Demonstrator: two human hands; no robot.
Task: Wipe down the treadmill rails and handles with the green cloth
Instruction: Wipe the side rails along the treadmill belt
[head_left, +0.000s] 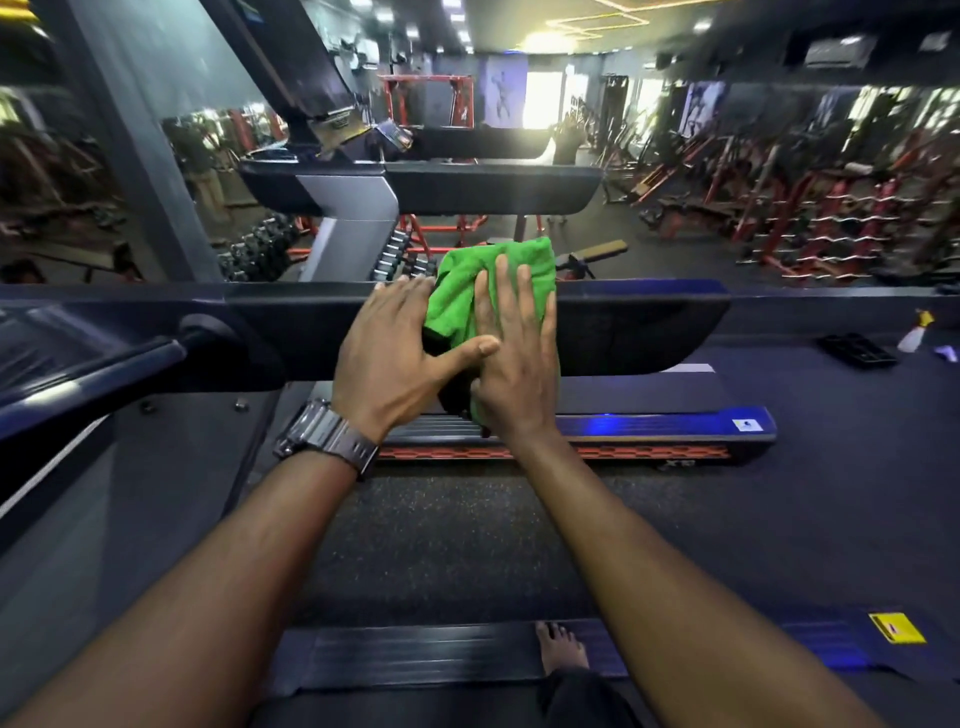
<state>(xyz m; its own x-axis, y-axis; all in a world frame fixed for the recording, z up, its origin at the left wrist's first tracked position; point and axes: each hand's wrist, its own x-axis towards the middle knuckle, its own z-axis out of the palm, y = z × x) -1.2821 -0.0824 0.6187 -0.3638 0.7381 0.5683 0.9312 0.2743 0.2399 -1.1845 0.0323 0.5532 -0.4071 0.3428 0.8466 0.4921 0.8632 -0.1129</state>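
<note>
Where the straight fingers (511, 291) of the right hand (511, 358) lie flat, they press a crumpled bright green microfibre cloth (485, 280) onto the black padded treadmill side rail (639, 327). Left hand (395, 353) just beside — fingers spread, fingertips on the rail at the cloth's edge, thumb touching the right hand. Grey metal wristwatch (324, 434) on left wrist. Spray bottle (915, 332) on floor, far right.
</note>
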